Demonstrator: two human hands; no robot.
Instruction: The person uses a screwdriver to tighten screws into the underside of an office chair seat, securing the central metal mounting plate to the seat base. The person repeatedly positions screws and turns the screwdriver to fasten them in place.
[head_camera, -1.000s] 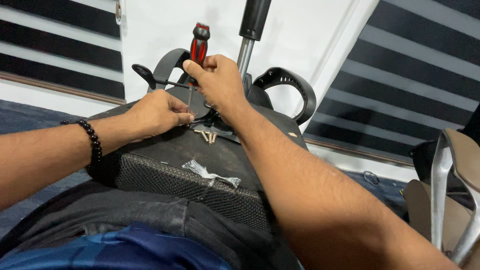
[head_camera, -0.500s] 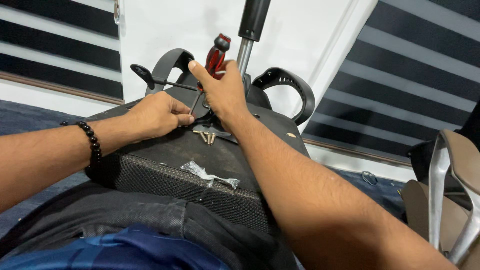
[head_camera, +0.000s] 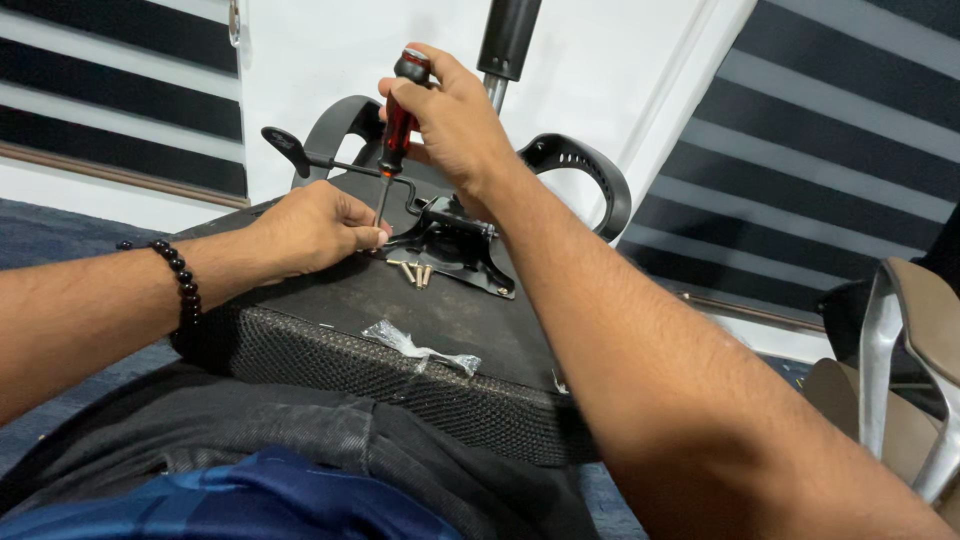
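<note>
Two hands, right hand (head_camera: 455, 115) gripping red-handled screwdriver (head_camera: 397, 130), left hand (head_camera: 315, 228) steadying tip

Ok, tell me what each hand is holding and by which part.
The right hand grips the screwdriver by its red and black handle. The left hand pinches something at the tip, too small to tell.

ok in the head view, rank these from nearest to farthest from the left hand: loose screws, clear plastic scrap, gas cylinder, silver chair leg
1. Loose screws: on the seat underside, just right of the left hand.
2. Clear plastic scrap: lower, near the seat's front edge.
3. Gas cylinder: up top, behind the right hand.
4. Silver chair leg: far right edge.
</note>
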